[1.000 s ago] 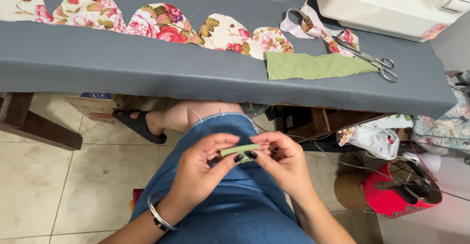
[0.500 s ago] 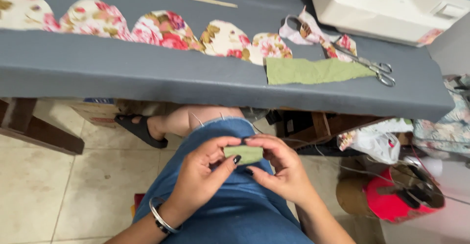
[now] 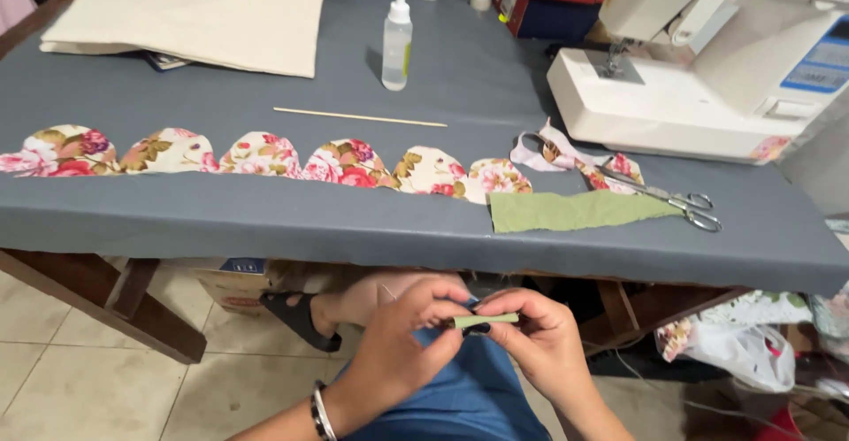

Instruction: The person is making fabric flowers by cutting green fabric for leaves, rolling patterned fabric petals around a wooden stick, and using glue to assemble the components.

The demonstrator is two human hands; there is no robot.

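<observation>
Table edge (image 3: 354, 246) ran just above hands; open floor lay below left. Green fabric strip (image 3: 485, 320) sat over lap, below table, pinched at both ends. Left hand (image 3: 402, 344) curled, thumb and fingers grasping strip's left end. Right hand (image 3: 539, 344) curled, fingertips clamping right end. Scissors (image 3: 672, 199) and green cloth piece (image 3: 575, 211) lay near table's front edge.

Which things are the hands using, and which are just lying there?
In use: left hand, right hand, small green fabric piece.
Lying about: floral pieces, green strip, scissors, glue bottle, wooden stick, sewing machine.
</observation>
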